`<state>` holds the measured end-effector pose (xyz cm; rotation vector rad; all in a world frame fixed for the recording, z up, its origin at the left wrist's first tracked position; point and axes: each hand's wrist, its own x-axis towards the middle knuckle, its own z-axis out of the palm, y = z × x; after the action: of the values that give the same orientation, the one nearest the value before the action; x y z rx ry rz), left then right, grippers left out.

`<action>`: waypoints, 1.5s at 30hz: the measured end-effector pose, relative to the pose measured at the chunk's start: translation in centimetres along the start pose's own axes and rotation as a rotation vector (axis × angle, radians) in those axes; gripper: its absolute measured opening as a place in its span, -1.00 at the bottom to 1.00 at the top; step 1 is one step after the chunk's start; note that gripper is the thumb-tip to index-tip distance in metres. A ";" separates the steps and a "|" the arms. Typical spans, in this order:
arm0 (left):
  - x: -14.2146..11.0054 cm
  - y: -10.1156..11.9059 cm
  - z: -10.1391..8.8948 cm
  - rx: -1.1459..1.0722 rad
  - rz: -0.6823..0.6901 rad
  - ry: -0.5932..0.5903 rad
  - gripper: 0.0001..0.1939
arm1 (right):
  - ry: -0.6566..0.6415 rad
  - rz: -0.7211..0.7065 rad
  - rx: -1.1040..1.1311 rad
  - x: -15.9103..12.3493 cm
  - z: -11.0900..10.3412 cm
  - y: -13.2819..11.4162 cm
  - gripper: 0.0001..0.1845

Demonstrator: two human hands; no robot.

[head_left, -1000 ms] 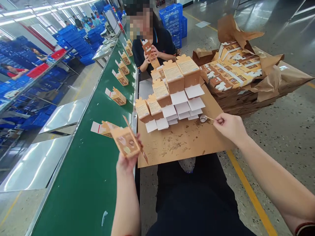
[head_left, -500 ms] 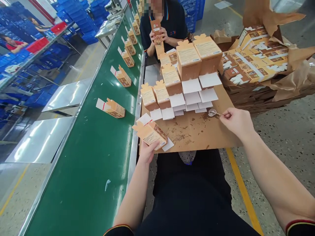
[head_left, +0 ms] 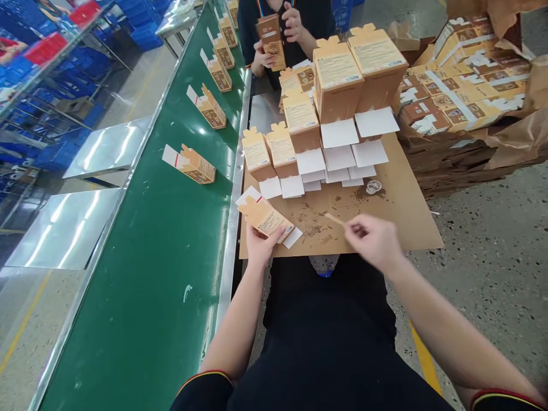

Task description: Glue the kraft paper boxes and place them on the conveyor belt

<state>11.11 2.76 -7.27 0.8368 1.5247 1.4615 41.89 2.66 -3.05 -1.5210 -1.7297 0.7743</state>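
While the left hand (head_left: 260, 248) holds a printed carton (head_left: 264, 218), its fingers wrap the lower end, thumb across the panel, and the carton slants over the bench's cardboard sheet (head_left: 411, 222). One white flap (head_left: 293, 238) juts beside the thumb; another shows at the far end. The carton looks light, thin-walled and stiff along its folds, though the panels would probably dent under a hard squeeze; a gentle hold on opposite sides, clear of the flaps, should suit it. Right of those fingers, the right hand (head_left: 374, 240) pinches a slim wooden stick (head_left: 336, 219), its free tip toward the carton but apart from it. Just beyond the right fingers sits a clear dish (head_left: 374, 186) by dark stains (head_left: 362, 195). Farther ahead rise stacked cartons (head_left: 340, 100). Left of the left fingers, a green conveyor belt (head_left: 141, 285) bears a row of cartons (head_left: 199, 168). Farthest out, a co-worker's hand (head_left: 262, 60) grips another carton (head_left: 274, 43).
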 end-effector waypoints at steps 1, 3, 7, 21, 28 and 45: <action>0.0 0.3 0.0 0.013 -0.004 -0.013 -0.08 | -0.048 -0.038 0.049 -1.0 2.1 -0.5 -0.84; -0.1 0.9 -0.1 0.033 -0.010 -0.036 -0.09 | -0.108 -0.105 0.090 -2.1 6.0 -1.2 -0.81; -0.1 1.2 0.0 0.044 -0.011 -0.051 -0.12 | -0.170 -0.193 0.041 -2.1 10.0 -1.1 -0.76; -2.9 -1.0 0.1 0.256 0.070 0.017 -0.09 | 0.021 0.066 0.202 -4.2 3.5 1.1 -0.77; -3.4 -2.3 0.5 0.457 0.107 0.066 -0.14 | 0.074 0.105 0.238 -5.9 2.9 1.4 -0.69; 7.6 3.6 -17.4 0.350 0.216 0.521 0.14 | 0.077 0.086 0.321 -3.5 2.7 1.5 -0.58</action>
<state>-8.13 2.50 -5.27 0.8851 2.1814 1.6831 40.78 -0.56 -6.28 -1.3912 -1.4127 0.9724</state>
